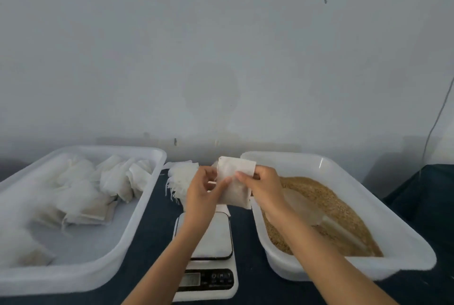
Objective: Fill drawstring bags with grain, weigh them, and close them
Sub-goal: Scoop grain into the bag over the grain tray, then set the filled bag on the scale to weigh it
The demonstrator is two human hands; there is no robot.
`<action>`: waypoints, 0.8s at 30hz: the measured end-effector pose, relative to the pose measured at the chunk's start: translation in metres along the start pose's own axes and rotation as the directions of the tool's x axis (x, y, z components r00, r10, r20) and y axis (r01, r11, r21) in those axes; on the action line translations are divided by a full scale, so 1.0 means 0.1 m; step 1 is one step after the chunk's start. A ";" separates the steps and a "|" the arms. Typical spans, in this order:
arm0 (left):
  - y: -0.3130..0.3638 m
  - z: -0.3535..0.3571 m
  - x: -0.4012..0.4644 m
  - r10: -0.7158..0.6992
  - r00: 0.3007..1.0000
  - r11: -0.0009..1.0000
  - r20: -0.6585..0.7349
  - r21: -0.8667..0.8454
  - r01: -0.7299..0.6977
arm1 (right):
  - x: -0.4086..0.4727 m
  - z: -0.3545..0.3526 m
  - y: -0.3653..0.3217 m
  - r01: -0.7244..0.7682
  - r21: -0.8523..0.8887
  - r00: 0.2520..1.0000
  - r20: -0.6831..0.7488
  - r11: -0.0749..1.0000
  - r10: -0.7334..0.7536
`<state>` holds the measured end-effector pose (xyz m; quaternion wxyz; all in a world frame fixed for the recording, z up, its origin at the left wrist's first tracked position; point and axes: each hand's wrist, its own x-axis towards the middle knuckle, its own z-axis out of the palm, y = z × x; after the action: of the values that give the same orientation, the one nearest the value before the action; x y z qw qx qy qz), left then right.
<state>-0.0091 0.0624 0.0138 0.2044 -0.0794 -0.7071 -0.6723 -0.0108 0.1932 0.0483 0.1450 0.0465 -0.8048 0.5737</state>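
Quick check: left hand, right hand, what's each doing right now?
Left hand: pinches the small cloth bag at its left edge.
Right hand: pinches the same bag's right side.

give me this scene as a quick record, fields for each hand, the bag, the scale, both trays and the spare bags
left hand: left hand pinches the bag's left edge
right hand: right hand pinches its right side
bag: small white drawstring bag, held up above the scale, looks flat
scale: white digital scale, platform bare, display unreadable
left tray: white tray holding filled bags
right tray: white tray of brown grain with a translucent scoop in it
spare bags: pile of empty bags between the trays, behind the hands
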 end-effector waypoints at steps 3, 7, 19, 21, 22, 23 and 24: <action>-0.21 -0.21 -0.13 -0.014 0.997 0.989 -0.081 0.146 0.026 | -0.06 0.32 0.12 0.011 -0.121 1.000 0.004 0.993 -0.011; -0.36 -0.41 -0.17 -0.075 0.994 0.938 -0.080 0.333 0.097 | -0.13 0.61 0.34 0.025 -0.243 1.000 0.012 0.970 -0.022; -0.67 -0.56 -0.18 -0.041 0.999 0.808 -0.033 0.586 0.053 | -0.17 0.77 0.73 0.077 -0.211 0.987 0.152 0.974 -0.045; -0.69 -0.61 -0.15 0.000 0.999 0.816 -0.032 0.577 0.019 | -0.16 0.72 0.78 0.105 -0.163 0.985 0.155 0.981 -0.080; -0.70 -0.65 -0.14 0.014 0.999 0.821 -0.035 0.570 0.009 | -0.16 0.69 0.79 0.117 -0.122 0.986 0.131 0.986 -0.101; -0.71 -0.68 -0.13 0.023 0.999 0.828 -0.050 0.561 0.009 | -0.16 0.65 0.80 0.122 -0.081 0.989 0.095 0.989 -0.114; -0.71 -0.73 -0.12 0.027 0.996 0.839 -0.081 0.543 0.021 | -0.16 0.61 0.81 0.116 -0.043 0.992 0.058 0.992 -0.114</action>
<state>-0.0129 -0.0131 -0.0555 0.2493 0.0094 -0.8591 -0.4469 -0.0265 0.1618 -0.0485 0.1566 0.1052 -0.8174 0.5442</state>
